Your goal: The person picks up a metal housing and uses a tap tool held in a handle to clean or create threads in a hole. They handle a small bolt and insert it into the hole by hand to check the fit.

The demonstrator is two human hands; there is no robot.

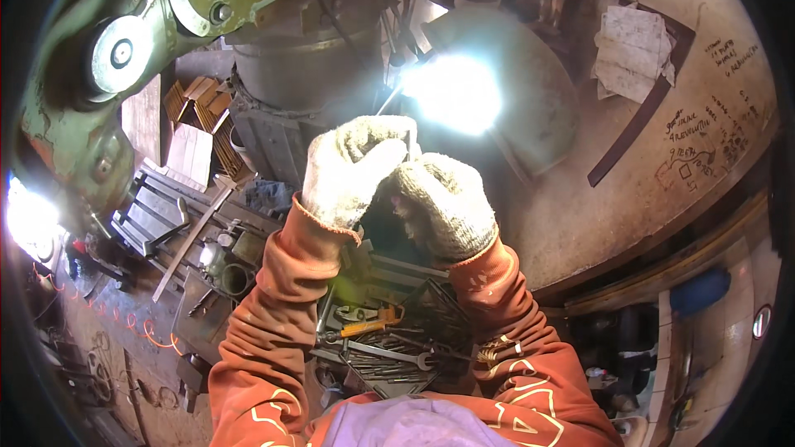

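Both my hands wear off-white knitted gloves and meet in the middle, just below the glare of a bright work lamp (454,93). My left hand (352,167) is closed, its thumb pressed to the bent fingers. Close beside it my right hand (443,205) is closed too, fingers curled inward. Between the two gloves a slim pale metal piece (411,142) stands up, pinched at the fingertips; the rest of it is hidden by the gloves. A thin bright rod (388,101) shows just above the left glove; whether it belongs to the held piece I cannot tell.
Under my arms lies a tray of tools with a spanner (389,354) and an orange-handled tool (370,324). Green machine castings (83,128) fill the left. Right of the lamp are a marked panel (629,190) and a pale cloth (633,51). An orange coiled hose (153,335) hangs lower left.
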